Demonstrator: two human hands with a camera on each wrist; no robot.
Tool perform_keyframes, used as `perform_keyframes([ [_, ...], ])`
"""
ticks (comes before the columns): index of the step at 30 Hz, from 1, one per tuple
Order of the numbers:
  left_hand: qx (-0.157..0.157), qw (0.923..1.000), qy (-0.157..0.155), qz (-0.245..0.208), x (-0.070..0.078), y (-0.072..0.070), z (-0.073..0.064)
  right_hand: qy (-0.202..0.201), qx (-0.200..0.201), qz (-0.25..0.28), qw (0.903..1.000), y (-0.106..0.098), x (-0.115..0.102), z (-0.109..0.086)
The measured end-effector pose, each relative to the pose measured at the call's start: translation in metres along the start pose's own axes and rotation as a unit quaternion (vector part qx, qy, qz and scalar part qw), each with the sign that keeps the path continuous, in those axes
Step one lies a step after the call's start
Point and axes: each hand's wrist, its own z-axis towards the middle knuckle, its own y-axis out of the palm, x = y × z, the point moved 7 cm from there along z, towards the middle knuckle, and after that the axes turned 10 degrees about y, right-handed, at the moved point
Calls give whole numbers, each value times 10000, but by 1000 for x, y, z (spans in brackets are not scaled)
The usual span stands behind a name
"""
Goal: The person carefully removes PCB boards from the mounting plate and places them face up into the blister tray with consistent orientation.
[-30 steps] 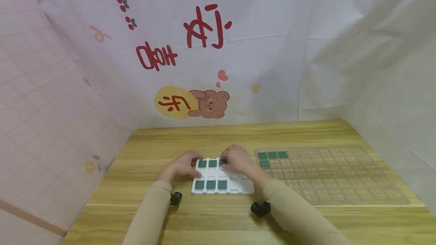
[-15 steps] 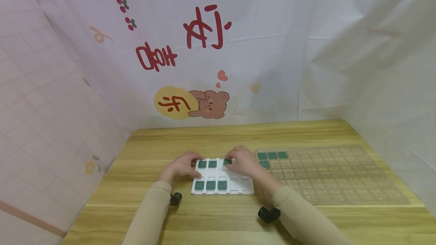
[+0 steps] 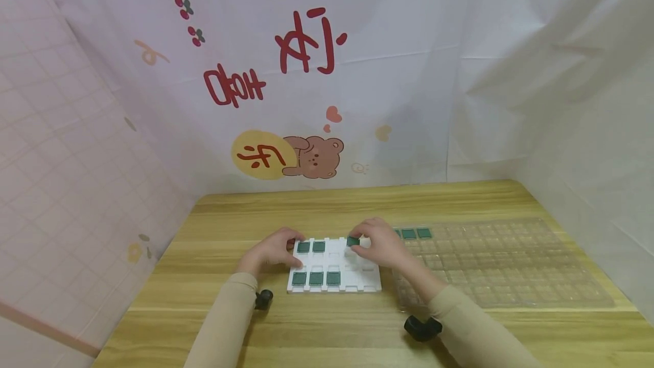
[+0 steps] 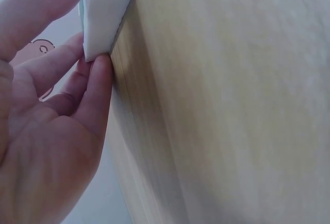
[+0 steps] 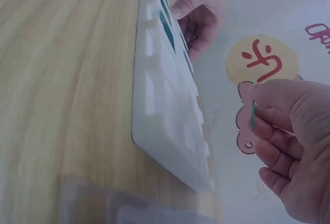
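My left hand holds the left side of a white slotted tray on the table. In the left wrist view, its fingers touch the corner of the tray. My right hand pinches a small green circuit board between thumb and fingers, above the tray's back row. The board shows edge-on in the right wrist view, apart from the tray. Two green boards sit in the back row and three in the front row.
Right of the white tray lies a clear plastic tray with many compartments. Green boards sit in its back left corner, partly hidden by my right hand. A printed white cloth stands behind the wooden table.
My right hand has lifted the green board out of the third place in the back row and moved right with it. The left hand and the white tray have stayed put.
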Motion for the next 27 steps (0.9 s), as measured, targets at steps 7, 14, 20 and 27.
perform_keyframes([
  [7,31,9999,-90,-46,-2,0,0,162,36,308,9994,-16,7,-9],
  [14,29,10000,-40,-1,0,-1,0,88,222,483,9985,-34,14,-17],
  [20,6,10000,-80,31,-1,0,0,45,411,516,9978,-49,22,-22],
  [27,27,9999,-105,77,1,-1,0,-33,555,582,9968,-64,36,-27],
])
